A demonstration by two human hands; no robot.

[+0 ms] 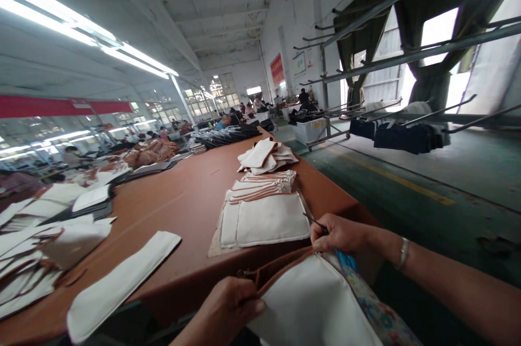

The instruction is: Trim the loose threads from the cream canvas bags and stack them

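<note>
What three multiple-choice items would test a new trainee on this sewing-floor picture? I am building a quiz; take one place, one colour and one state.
1. Where does the flat cream panel lie that is nearest the right hand?
A. on the table edge, just beyond the hand
B. on the green floor
C. on the hanging rail

2. What colour is the table top?
A. blue
B. reddish brown
C. white

3. How does the left hand meet the cream piece with brown trim?
A. it hovers clear of it
B. it lies flat under it
C. it pinches its edge

Answers:
1 A: the flat cream panel sits on the table beside the right hand.
2 B: the bare table top is reddish brown.
3 C: the left hand is closed on the edge of the cream piece with brown trim.
</note>
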